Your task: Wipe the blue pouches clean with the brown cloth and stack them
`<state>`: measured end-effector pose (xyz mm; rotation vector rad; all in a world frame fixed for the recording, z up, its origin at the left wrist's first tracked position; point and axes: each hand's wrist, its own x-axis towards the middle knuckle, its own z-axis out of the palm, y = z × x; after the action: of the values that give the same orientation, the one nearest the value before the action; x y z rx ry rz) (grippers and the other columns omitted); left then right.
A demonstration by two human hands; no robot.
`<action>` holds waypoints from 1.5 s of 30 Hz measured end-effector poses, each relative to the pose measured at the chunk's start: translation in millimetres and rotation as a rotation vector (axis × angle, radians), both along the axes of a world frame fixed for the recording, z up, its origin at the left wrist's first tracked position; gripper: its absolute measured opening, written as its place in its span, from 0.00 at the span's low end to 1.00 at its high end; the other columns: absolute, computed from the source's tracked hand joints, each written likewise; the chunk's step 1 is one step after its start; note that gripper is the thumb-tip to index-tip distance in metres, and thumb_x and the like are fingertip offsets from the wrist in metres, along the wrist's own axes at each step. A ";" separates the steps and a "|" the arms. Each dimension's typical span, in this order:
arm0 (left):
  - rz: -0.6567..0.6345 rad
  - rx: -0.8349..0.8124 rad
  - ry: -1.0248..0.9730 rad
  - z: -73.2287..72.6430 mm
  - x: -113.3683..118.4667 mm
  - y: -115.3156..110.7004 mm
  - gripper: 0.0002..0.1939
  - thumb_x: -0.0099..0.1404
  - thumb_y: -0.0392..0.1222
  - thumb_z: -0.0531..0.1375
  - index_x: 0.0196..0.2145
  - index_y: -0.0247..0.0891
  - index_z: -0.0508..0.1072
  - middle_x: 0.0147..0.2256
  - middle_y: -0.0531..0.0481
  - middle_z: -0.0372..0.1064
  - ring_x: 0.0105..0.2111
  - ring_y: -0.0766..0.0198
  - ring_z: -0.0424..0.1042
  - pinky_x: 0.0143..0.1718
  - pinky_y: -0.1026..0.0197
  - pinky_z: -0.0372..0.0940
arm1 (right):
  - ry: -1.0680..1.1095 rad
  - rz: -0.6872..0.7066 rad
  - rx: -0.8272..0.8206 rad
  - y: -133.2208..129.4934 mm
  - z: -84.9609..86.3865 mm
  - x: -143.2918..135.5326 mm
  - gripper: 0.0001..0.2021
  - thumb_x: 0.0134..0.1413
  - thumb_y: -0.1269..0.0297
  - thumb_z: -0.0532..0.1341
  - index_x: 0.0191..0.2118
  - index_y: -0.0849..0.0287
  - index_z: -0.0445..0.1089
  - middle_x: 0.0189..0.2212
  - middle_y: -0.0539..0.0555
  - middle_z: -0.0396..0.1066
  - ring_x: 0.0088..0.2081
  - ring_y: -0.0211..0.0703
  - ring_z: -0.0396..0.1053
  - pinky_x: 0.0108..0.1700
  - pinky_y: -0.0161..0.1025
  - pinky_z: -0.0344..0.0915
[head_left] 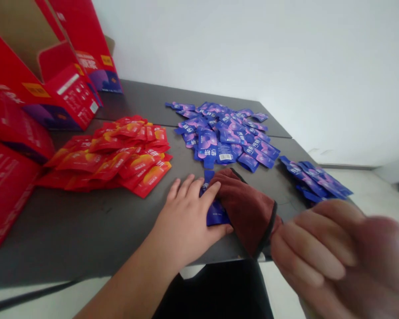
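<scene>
A single blue pouch lies flat on the grey table near its front edge. My left hand holds it down against the tabletop, index finger and thumb on its edges and the other fingers spread flat beside it. A brown cloth with dark edging covers the pouch's right part. My right hand, blurred and close to the camera, is closed on the cloth's right end, with the fingers curled in.
Behind my hands lies a heap of blue pouches; a smaller blue stack sits at the table's right edge. On the left are a pile of red pouches and several red cartons, one open. A white wall stands behind the table.
</scene>
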<state>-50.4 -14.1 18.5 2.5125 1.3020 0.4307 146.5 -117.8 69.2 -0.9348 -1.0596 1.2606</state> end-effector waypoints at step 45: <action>0.004 -0.181 -0.039 5.9 -10.9 2.1 0.62 0.61 0.66 0.71 0.78 0.31 0.47 0.77 0.31 0.46 0.76 0.39 0.54 0.77 0.35 0.47 | -1.272 0.285 0.439 138.1 -27.4 21.4 0.12 0.73 0.71 0.58 0.50 0.55 0.80 0.53 0.58 0.79 0.57 0.53 0.75 0.62 0.55 0.71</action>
<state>-61.3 -12.0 24.4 2.3416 1.2716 0.3450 167.9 20.3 41.8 -1.2575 -2.4000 0.4683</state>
